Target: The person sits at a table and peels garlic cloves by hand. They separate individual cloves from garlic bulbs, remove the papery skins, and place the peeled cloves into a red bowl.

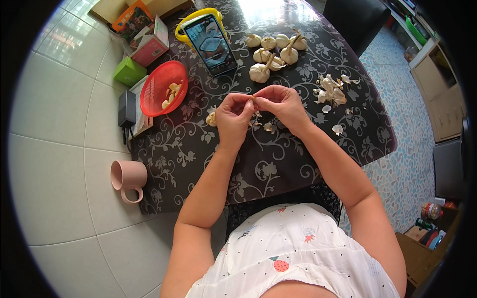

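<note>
My left hand [234, 113] and my right hand [282, 106] meet over the dark floral table, their fingertips pinching a small piece that looks like a garlic clove [254, 99], mostly hidden by the fingers. A partly broken garlic head [211, 119] lies just left of my left hand. Below the fingertips are bits of garlic skin [268, 127]. Several whole garlic heads [259, 73] sit beyond my hands, and a pile of papery skins [331, 90] lies to the right. At the left, a red plastic basket [149, 91] holds several peeled cloves [171, 95].
A smartphone [211, 44] leans on a yellow container [220, 16] behind. Along the tiled wall stand a pink box [151, 46], a green box [129, 72], a black device with cables [127, 108] and a pink mug [129, 176]. A black chair [354, 22] stands beyond the far right edge.
</note>
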Available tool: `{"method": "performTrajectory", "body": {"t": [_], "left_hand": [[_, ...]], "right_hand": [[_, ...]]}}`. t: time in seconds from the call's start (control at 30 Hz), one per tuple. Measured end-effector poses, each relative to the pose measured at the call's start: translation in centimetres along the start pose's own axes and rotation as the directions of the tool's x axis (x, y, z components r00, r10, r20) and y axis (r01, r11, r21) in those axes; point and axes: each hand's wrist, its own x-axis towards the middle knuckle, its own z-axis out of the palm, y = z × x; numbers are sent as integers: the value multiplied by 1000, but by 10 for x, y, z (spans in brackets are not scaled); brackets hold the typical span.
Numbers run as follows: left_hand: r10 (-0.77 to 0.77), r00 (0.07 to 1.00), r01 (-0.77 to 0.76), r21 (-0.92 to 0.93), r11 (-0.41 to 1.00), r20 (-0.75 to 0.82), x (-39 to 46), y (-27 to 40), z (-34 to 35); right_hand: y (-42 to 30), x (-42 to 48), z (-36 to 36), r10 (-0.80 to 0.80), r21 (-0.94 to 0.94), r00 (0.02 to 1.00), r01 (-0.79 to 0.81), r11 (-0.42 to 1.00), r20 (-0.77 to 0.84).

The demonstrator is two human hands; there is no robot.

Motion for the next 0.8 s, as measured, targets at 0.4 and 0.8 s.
{"method": "performTrajectory", "body": {"t": [0.4, 0.8], "left_hand": [[-77, 995, 73, 78, 994, 58, 1, 3, 1], [6, 1000, -9, 167, 986, 21, 0, -1, 3]], "right_hand": [[3, 1, -3, -66, -77, 996, 61, 995, -58], [3, -1, 0, -86, -202, 993, 67, 977, -86]]}}
